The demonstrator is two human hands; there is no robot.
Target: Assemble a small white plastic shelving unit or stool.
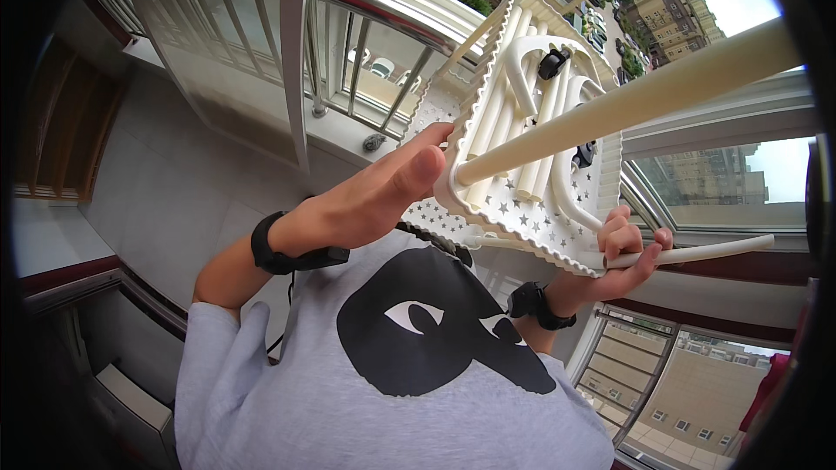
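In front of my chest is a white plastic rack with a wavy-edged tray (pixel 531 228) cut with star-shaped holes. Several loose white tubes (pixel 501 126), a curved white handle (pixel 520 78) and black casters (pixel 553 63) lie in it. One long white pole (pixel 627 109) rises from the tray's corner toward the upper right. My left hand (pixel 396 183) rests open against the tray's left side, its fingers stretched out and partly hidden by the edge. Near the right corner, my right hand (pixel 623 248) is closed around a white tube (pixel 718 251) that sticks out to the right.
Behind the rack, a metal railing (pixel 383 13) runs along the windows. A white-framed door panel (pixel 218 52) stands at the upper left over the grey tiled floor (pixel 174 148). Brown wooden slats (pixel 65 117) are at the far left, and a small grey object (pixel 374 142) sits on the sill.
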